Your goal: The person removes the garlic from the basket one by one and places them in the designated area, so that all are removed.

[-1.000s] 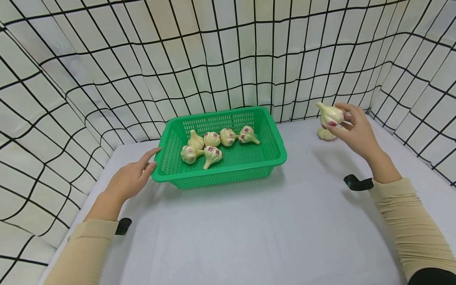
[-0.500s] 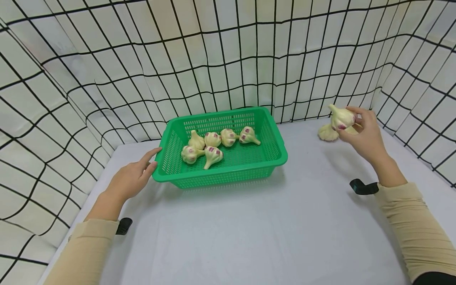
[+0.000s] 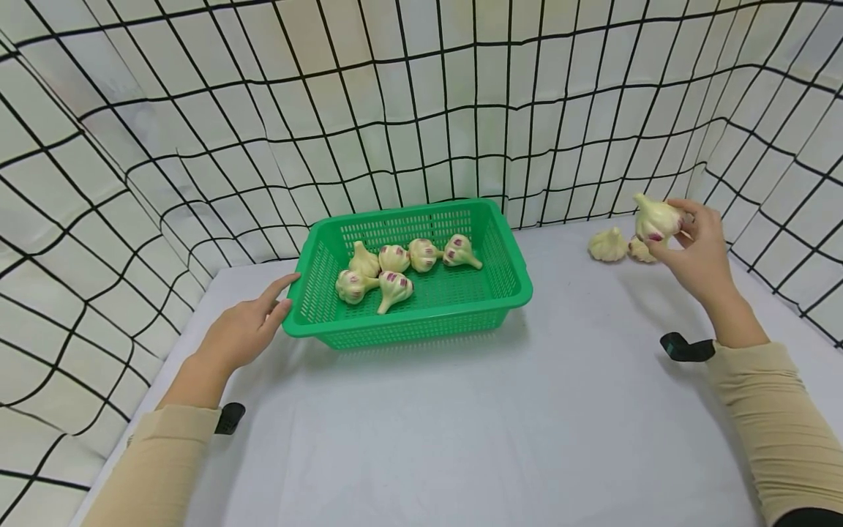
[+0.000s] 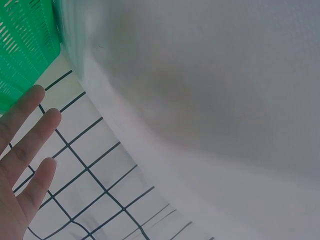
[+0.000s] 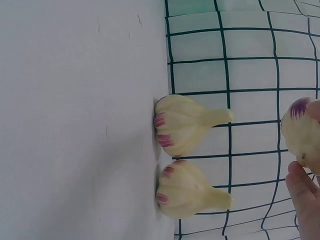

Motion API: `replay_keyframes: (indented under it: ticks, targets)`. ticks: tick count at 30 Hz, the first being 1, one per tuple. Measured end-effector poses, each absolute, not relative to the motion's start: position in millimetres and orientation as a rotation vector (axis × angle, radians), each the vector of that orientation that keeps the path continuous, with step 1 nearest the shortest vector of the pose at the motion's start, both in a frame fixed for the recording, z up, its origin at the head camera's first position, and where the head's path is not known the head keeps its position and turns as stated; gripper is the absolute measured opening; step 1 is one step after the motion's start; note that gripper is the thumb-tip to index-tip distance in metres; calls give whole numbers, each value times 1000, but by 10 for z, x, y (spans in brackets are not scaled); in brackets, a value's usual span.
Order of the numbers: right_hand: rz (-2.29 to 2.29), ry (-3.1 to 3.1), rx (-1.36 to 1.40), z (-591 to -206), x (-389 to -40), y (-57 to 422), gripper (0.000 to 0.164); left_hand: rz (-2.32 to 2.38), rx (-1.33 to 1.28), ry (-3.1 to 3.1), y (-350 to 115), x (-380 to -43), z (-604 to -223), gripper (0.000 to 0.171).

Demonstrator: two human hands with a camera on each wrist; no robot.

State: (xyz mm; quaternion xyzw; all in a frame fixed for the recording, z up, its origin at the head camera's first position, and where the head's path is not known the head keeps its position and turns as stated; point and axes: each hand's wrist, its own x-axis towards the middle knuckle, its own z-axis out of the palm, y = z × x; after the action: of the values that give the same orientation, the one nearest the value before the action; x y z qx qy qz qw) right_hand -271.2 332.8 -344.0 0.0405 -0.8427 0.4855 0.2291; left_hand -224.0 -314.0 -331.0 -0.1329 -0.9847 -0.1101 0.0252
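A green plastic basket (image 3: 408, 322) stands on the table with several purple-marked garlic bulbs (image 3: 394, 288) lying in its left and rear part. My left hand (image 3: 240, 333) rests with extended fingers against the basket's left rim; the left wrist view shows those fingers (image 4: 30, 142) beside the green wall. At the right, my right hand (image 3: 701, 252) pinches a garlic bulb (image 3: 657, 219) between thumb and fingers, above the table. Two more garlic bulbs stand on the table just below and left of it: one bulb (image 5: 185, 125) and a second bulb (image 5: 187, 190), side by side.
Black-lined white netting (image 3: 448, 110) rises behind and along both sides of the white table (image 3: 421, 432). In the head view, the held bulb and right hand partly cover the rear right bulb. A black wrist camera (image 3: 686, 348) juts out from the right sleeve.
My right hand has moved right with the garlic bulb, uncovering more of the two bulbs on the table. My left hand and the basket have stayed in place.
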Motion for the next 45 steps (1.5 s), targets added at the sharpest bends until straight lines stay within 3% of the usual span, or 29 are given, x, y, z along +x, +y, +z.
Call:
replay_keyframes:
  ticks: [32,45]
  targets:
    - [1430,-2256,-214,-3538,-2686,3744,73,-351,-423,-3032,-3144,-2231,-3315,59]
    - [1630,-2170,-367,-3596,-2746,3890,65,-342,-435,-3025,-3151,-2243,-3312,59]
